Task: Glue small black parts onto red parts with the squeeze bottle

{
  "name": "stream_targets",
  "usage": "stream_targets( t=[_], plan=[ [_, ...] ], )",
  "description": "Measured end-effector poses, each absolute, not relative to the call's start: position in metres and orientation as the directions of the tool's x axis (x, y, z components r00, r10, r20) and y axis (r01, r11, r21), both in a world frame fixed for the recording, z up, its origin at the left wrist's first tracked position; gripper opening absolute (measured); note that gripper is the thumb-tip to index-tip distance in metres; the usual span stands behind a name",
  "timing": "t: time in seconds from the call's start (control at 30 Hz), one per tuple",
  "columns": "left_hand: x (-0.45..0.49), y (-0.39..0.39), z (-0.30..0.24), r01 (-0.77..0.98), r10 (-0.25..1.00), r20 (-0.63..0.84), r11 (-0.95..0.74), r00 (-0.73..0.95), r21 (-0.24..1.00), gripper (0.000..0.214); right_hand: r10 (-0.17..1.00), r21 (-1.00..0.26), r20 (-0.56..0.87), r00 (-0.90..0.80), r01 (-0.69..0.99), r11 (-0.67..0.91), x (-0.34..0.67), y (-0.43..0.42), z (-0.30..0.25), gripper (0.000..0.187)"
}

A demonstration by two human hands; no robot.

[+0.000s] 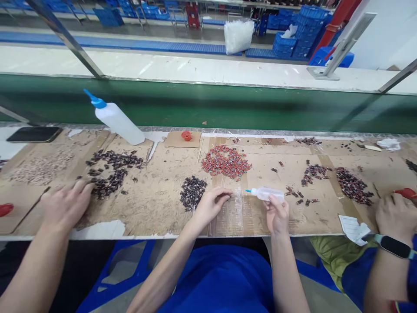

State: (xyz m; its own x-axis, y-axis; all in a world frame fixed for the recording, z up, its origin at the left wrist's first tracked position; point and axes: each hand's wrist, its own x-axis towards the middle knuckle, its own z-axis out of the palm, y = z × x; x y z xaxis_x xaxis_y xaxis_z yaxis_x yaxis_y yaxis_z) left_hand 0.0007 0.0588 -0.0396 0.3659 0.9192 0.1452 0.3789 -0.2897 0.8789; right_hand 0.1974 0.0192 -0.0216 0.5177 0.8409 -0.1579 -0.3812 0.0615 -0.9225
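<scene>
My right hand grips a small clear squeeze bottle, tilted almost level, its thin blue tip pointing left. My left hand is closed in a pinch a short way from that tip; whatever the fingertips hold is too small to make out. Just left of my left hand lies a pile of small black parts. Beyond both hands spreads a larger pile of small red-and-black parts. Cardboard covers the worktop under all of this.
Co-workers' hands rest at the left and right, near other part piles. A large white bottle with a blue nozzle leans at the back left. A red cap sits on cardboard; a green wall runs behind.
</scene>
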Motion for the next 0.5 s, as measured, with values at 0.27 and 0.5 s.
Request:
stream_targets(
  t=[0.27, 0.5],
  plan=[
    [-0.006, 0.058, -0.043, 0.635, 0.953, 0.173, -0.296, 0.250, 0.713, 0.017, 0.829, -0.871, -0.321, 0.458, -0.487, -0.068, 0.176, 0.028, -0.020, 0.038],
    [-0.003, 0.064, -0.041, 0.696, 0.949, 0.122, -0.297, 0.290, 0.653, 0.020, 0.817, -0.946, -0.249, 0.520, -0.312, -0.090, 0.167, 0.035, -0.021, 0.038]
  ],
)
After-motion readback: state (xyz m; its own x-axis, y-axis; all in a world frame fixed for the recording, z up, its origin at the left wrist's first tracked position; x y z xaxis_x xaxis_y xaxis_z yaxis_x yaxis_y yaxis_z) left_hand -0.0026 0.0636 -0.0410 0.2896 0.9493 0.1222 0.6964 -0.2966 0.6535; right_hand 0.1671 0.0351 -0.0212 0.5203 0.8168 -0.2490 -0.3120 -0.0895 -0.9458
